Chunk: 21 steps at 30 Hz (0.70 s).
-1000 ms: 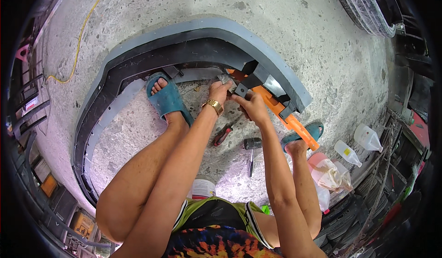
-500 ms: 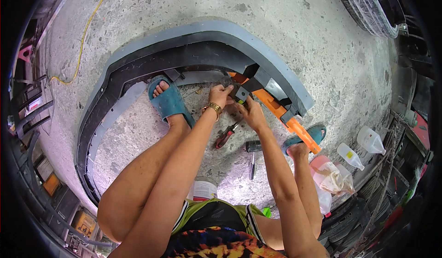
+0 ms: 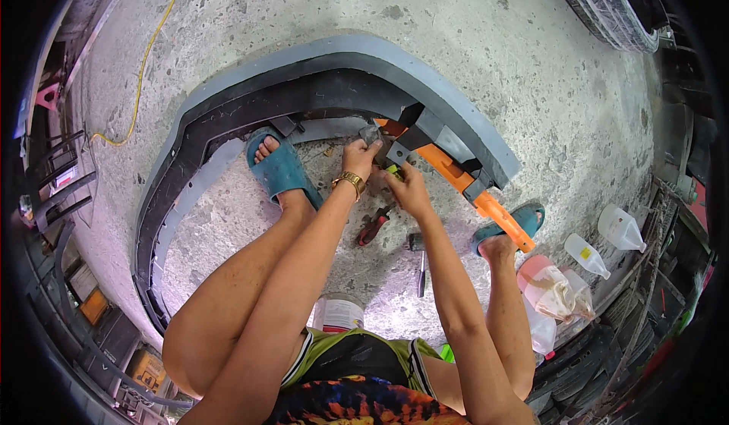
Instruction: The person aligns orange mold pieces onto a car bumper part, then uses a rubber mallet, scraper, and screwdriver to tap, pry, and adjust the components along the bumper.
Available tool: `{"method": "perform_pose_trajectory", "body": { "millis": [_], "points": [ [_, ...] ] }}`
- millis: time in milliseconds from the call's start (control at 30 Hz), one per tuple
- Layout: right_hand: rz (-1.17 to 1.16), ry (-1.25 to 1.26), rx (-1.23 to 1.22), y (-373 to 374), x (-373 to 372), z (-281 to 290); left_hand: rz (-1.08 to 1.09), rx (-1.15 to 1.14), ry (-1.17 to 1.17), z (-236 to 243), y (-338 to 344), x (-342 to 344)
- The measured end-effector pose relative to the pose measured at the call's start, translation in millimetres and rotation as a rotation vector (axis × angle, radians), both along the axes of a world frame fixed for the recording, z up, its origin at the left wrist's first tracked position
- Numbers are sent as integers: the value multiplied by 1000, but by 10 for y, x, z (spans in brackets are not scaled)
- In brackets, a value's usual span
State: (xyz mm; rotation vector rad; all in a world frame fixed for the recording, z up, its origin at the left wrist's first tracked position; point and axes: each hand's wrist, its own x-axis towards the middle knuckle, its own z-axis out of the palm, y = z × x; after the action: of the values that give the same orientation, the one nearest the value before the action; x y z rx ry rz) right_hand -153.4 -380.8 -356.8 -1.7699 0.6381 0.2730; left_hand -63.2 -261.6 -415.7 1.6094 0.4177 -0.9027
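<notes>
A long curved car bumper (image 3: 319, 87), grey outside and black inside, lies on the concrete around my feet. An orange bar (image 3: 448, 171) runs along its right end, beside a dark bracket (image 3: 398, 152). My left hand (image 3: 360, 159), with a gold watch on the wrist, is closed by the bumper's inner edge, gripping a small grey piece (image 3: 370, 134) whose kind I cannot make out. Just right of it, my right hand (image 3: 410, 190) pinches a small yellow-green object (image 3: 392, 170) below the bracket. Under my hands lies a red-and-black screwdriver (image 3: 373, 227).
A hammer (image 3: 421, 266) lies by my right forearm. A white tub (image 3: 338, 313) stands between my legs. Several plastic bottles (image 3: 586, 255) are at the right, and a tyre (image 3: 607, 7) is at the far right. A yellow cord (image 3: 141, 68) crosses the floor at left.
My hands have drawn slightly apart, and the yellow-green object shows more clearly at my right fingertips. The whole view has shifted a little; the bumper and tools stay in place.
</notes>
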Motion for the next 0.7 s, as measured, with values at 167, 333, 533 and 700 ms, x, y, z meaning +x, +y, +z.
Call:
{"method": "perform_pose_trajectory", "body": {
  "millis": [167,333,533,700],
  "points": [
    [-5,-217,-131,-59,-99,-220,105,-110,167,50,-131,-32],
    [-123,-56,292,-11,-50,-27,-11,33,36,27,-56,-20],
    [-192,197,885,-65,69,116,-58,143,-163,-83,16,-8],
    [-145,209,763,-138,-38,-4,1,63,-56,139,-129,-25]
  ]
}}
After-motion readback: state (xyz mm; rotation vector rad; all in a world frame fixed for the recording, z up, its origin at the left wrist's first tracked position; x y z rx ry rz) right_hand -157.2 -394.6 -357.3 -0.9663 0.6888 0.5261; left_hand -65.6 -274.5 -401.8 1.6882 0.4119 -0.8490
